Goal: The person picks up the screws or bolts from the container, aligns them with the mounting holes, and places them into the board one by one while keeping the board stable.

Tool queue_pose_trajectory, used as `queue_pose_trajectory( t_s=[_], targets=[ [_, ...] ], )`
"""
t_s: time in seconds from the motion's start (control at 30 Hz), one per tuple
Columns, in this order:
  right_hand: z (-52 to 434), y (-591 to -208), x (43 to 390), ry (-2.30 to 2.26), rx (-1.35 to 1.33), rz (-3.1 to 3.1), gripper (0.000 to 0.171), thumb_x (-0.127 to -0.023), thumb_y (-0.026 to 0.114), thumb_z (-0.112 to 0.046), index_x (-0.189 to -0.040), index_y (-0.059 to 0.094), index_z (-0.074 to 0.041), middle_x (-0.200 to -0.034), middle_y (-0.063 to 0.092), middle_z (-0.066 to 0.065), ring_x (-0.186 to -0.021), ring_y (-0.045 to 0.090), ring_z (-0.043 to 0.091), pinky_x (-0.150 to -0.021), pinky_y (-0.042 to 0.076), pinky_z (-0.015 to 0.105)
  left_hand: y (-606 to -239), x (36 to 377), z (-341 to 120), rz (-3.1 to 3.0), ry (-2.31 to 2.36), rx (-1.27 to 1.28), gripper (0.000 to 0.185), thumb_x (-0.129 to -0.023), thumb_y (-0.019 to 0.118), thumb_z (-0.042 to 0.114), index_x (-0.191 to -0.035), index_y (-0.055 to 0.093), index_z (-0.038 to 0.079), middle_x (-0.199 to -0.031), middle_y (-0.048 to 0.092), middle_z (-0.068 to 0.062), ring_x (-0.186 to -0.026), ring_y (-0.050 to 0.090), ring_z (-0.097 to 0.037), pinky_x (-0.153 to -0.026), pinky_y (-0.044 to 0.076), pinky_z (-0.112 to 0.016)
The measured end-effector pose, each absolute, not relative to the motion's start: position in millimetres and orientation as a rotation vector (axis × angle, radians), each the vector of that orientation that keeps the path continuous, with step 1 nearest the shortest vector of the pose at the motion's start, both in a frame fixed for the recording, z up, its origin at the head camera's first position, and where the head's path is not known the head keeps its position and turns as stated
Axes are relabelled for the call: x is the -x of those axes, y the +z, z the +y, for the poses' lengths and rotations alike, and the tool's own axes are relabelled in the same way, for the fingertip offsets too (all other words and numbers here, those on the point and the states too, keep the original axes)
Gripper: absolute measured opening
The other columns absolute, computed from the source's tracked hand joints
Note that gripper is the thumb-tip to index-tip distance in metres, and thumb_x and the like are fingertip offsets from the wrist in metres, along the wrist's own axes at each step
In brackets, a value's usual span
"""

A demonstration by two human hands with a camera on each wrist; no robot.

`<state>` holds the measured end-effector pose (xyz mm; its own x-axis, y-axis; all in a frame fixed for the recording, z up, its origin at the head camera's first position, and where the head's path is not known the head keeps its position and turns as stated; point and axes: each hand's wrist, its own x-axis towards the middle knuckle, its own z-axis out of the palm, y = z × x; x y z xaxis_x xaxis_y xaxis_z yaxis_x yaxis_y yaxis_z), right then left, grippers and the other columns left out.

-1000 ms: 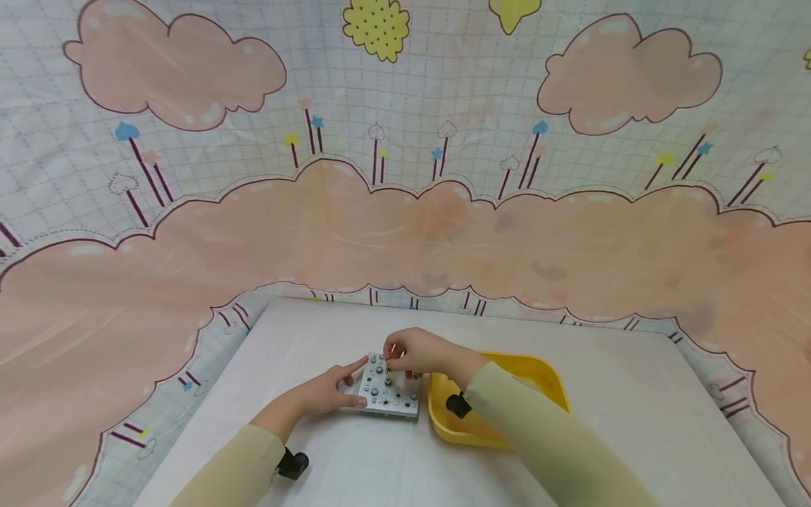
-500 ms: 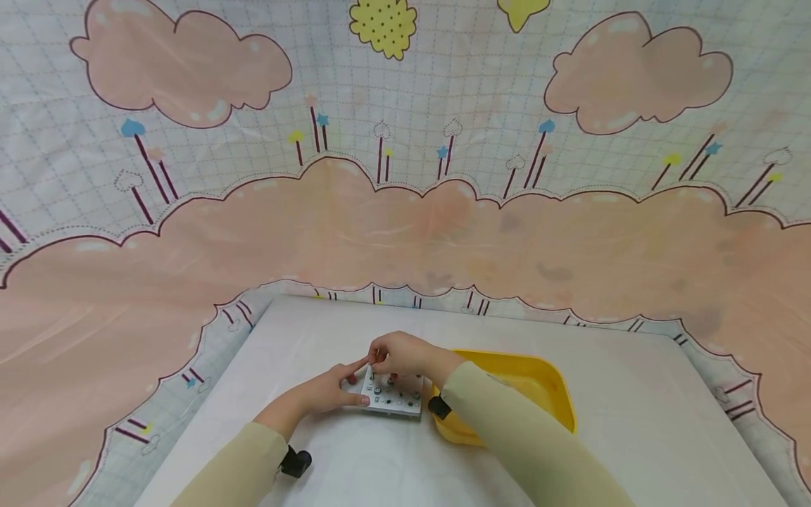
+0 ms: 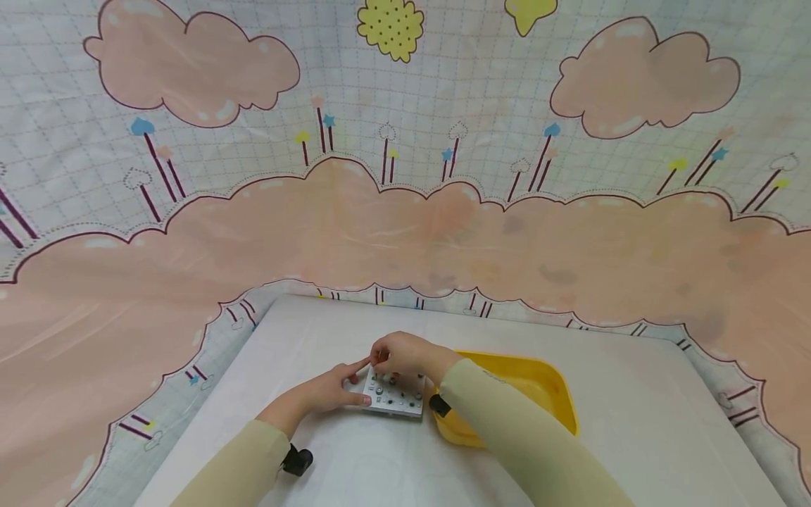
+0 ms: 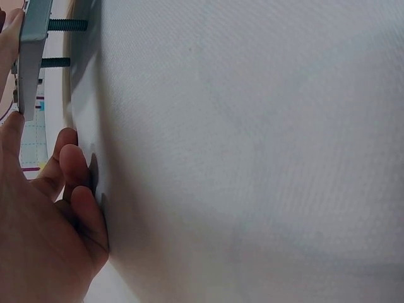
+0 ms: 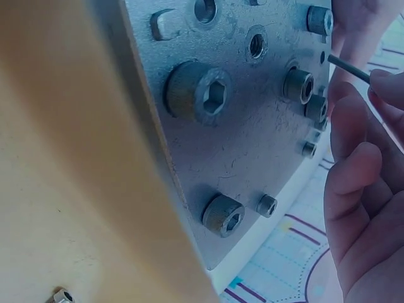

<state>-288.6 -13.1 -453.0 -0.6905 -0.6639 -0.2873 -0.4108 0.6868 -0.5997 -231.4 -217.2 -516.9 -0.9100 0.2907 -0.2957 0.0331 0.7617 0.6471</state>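
While the left hand (image 3: 329, 391) braces the plate (image 3: 394, 394) from its left edge, index finger straight along the far-left corner and thumb on the near-left edge, the right hand (image 3: 402, 354) sits over the plate's far edge, fingers curled and pinching a thin hex key (image 5: 348, 67). Plate lies flat on the desk (image 3: 355, 458), raised on threaded studs (image 4: 66, 25), just left of the yellow tray (image 3: 538, 384), touching or nearly so. Key's long axis runs toward the bolts (image 5: 302, 85) clustered on the plate's far-left side; I can't tell whether the tip is seated in a socket. Right hand is the nearer one to those bolts and directly above them. One loose bolt (image 5: 63, 296) lies in the tray.
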Motion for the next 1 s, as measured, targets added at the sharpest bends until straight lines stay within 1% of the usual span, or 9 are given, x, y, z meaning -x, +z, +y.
queue_pose_trajectory(
  t_s=[0.23, 0.53, 1.0],
  targets=[
    [-16.5, -454.2, 289.1, -0.647, 0.866, 2.416, 0.006, -0.095, 0.068, -0.019, -0.09, 0.067, -0.022, -0.087, 0.062, -0.007, -0.071, 0.058, 0.01, -0.067, 0.047, 0.024, -517.5, 231.7, -218.1, 2.574, 0.934, -0.25, 0.093, -0.079, 0.079, 0.051, -0.156, 0.033, 0.025, -0.119, 0.052, -0.004, -0.11, 0.048, -0.025, -0.098, 0.038, -0.053],
    [-18.7, -451.4, 286.4, -0.63, 0.893, 2.419, 0.005, -0.096, 0.066, -0.018, -0.093, 0.069, -0.02, -0.086, 0.062, -0.007, -0.072, 0.057, 0.01, -0.068, 0.047, 0.024, -514.8, 230.7, -216.9, 2.56, 0.949, -0.24, 0.093, -0.08, 0.08, 0.05, -0.156, 0.034, 0.022, -0.121, 0.052, -0.006, -0.113, 0.048, -0.027, -0.099, 0.037, -0.055],
    [-18.7, -454.7, 288.0, -0.615, 0.912, 2.439, 0.005, -0.096, 0.066, -0.017, -0.093, 0.069, -0.019, -0.085, 0.063, -0.008, -0.068, 0.057, 0.008, -0.065, 0.048, 0.023, -515.9, 230.6, -217.7, 2.565, 0.951, -0.251, 0.093, -0.08, 0.079, 0.05, -0.156, 0.034, 0.023, -0.122, 0.052, -0.006, -0.115, 0.048, -0.026, -0.1, 0.037, -0.054]
  ],
)
